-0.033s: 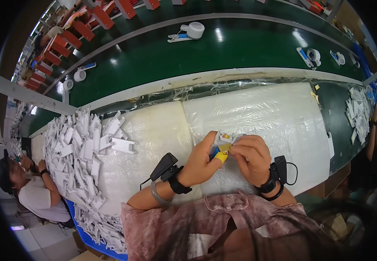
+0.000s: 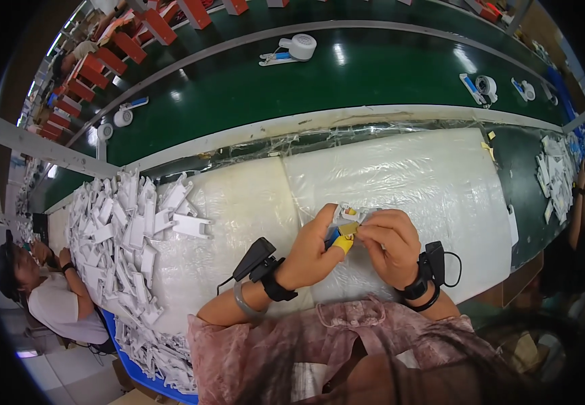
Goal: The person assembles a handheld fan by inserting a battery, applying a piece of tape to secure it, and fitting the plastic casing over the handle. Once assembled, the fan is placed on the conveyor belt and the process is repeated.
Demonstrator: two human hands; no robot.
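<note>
Over the wrapped work surface, my left hand (image 2: 311,255) is closed around a small white plastic part (image 2: 346,212) with a blue piece (image 2: 333,236) in it. Something bright yellow covers the tip of my left thumb. My right hand (image 2: 395,244) is closed, its thumb and fingertips pinching at a small tan, tape-like piece (image 2: 349,229) against the white part. My fingers partly hide both pieces. Black straps with small black devices sit on both wrists.
White plastic parts (image 2: 130,223) are heaped at left, with more in a blue bin (image 2: 118,341) below. A green conveyor (image 2: 387,74) carries white round-headed assemblies. A co-worker (image 2: 56,290) sits at left. Another person's arm (image 2: 578,202) reaches near a white pile (image 2: 555,172) at right.
</note>
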